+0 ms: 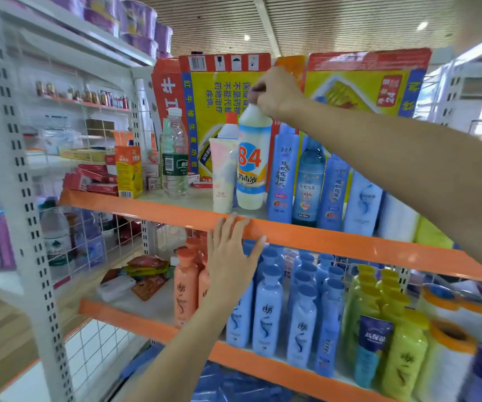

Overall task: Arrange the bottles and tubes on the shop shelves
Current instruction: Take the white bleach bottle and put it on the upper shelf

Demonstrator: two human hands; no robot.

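My left hand (231, 256) lies flat against the orange edge (321, 239) of the upper shelf, fingers straight, holding nothing. Below it stand rows of blue bottles (268, 311), orange ones (186, 291) to their left and green ones (402, 355) to their right.

Farther in, my right hand (277, 92) has its grip pinched on the purple cap of the 84 bottle (251, 166), which stands upright on the upper shelf, base down, its long axis straight below my fingers. A white tube (223, 175) stands touching its left side, and a taller blue bottle (283, 175) is just beside it on the right. The right hand is the one to place it; I judge any shift must go between those two neighbours without tipping the tube.

My fingers hide most of the cap. Behind the tube an orange-capped bottle (229, 126) is mostly hidden. The right-hand end of both shelves is cut off or blurred, and the boxes (225, 91) at the back screen whatever is behind.
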